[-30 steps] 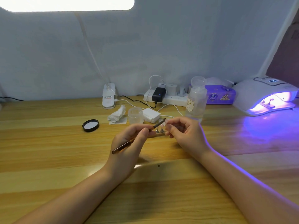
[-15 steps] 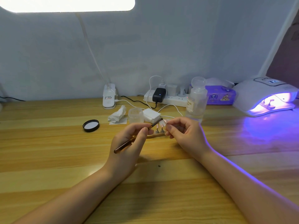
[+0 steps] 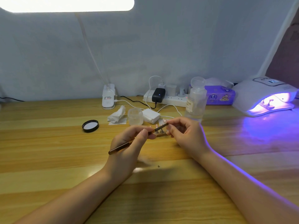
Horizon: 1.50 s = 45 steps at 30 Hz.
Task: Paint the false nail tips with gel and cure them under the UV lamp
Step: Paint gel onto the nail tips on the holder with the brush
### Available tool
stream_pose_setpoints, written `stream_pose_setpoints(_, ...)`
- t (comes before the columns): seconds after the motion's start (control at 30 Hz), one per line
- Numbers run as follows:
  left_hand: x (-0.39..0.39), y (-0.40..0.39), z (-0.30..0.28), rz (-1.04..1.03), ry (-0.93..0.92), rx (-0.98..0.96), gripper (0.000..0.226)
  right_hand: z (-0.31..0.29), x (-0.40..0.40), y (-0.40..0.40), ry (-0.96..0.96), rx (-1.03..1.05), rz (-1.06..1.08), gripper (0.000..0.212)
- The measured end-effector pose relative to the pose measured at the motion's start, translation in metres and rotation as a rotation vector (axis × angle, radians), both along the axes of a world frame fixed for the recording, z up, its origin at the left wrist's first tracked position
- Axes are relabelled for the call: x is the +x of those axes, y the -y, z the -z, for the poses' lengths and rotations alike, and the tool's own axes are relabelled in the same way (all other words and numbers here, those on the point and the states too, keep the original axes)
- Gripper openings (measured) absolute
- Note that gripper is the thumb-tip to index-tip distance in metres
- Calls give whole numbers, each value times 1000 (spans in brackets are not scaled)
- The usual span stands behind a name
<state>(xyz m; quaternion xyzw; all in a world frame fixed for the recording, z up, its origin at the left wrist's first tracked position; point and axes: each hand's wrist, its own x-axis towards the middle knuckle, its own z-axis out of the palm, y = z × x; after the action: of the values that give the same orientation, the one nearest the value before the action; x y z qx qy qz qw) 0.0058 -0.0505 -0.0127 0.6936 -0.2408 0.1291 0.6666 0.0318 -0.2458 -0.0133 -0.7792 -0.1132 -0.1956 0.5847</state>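
my left hand grips the brush, and its tip is at the nail tips on a small wooden holder that my right hand pinches at the right end. far right, the uv lamp glows with another holder inside, so i think one batch is curing and this one is not yet finished.

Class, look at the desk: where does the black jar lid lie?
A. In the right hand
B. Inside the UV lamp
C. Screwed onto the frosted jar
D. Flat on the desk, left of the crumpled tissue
D: the black lid lies flat on the desk, left of the crumpled tissue, apart from the open frosted jar.
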Motion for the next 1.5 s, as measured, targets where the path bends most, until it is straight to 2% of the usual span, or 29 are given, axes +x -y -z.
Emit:
stream_pose_setpoints(0.27,2,0,-1,-93,16,69,17,-2,-2,-1,1,-60,-4,12)
stream_pose_setpoints(0.4,0,1,-2,-52,9,30,22,-2,-3,-2,16,-52,3,15)
stream_pose_setpoints(0.7,-2,0,-1,-6,25,42,19,-1,-1,-2,26,-57,37,26)
stream_pose_setpoints(0.87,1,1,0,-45,16,52,17,-1,-2,-1,6,-69,16,12)
stream_pose_setpoints(1.23,-1,1,-1,-5,18,41,19,0,-1,-1,11,-44,9,14)
stream_pose_setpoints(1.37,-1,-1,-1,1,8,27,19,1,0,-1,17,-30,8,22)
stream_pose_setpoints(1.5,0,-1,0,-33,10,26,18,1,0,-1,-8,-1,-16,16)
